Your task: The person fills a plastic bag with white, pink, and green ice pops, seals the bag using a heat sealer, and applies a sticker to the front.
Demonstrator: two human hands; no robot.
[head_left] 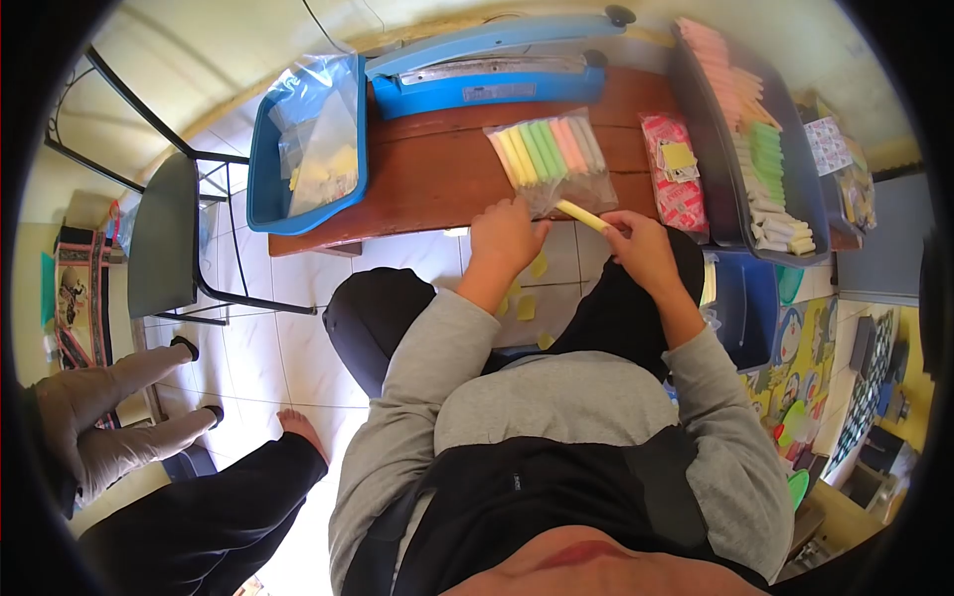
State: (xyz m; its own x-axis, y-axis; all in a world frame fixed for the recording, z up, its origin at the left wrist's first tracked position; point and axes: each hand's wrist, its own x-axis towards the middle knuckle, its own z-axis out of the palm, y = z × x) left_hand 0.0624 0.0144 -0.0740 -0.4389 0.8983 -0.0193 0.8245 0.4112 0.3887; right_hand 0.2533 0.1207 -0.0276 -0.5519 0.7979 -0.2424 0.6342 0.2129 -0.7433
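Note:
My right hand [641,253] pinches one end of a pale yellow rolled stick [584,215] that looks like a wafer roll. Its other end points at the mouth of a clear plastic bag [600,189]. Inside this bag, yellow, green, pink and greyish rolls [545,149] lie side by side on the brown wooden table [427,179]. My left hand [505,243] is at the near left edge of the bag, fingers closed on the plastic at its mouth. The fingertips are partly hidden.
A blue bag sealer [487,84] stands at the back. Left is a blue tub [260,189] of plastic bags; right are a pink packet [686,214] and a dark crate [810,199] of coloured rolls. A chair [164,238] and other people's legs [219,507] are at left.

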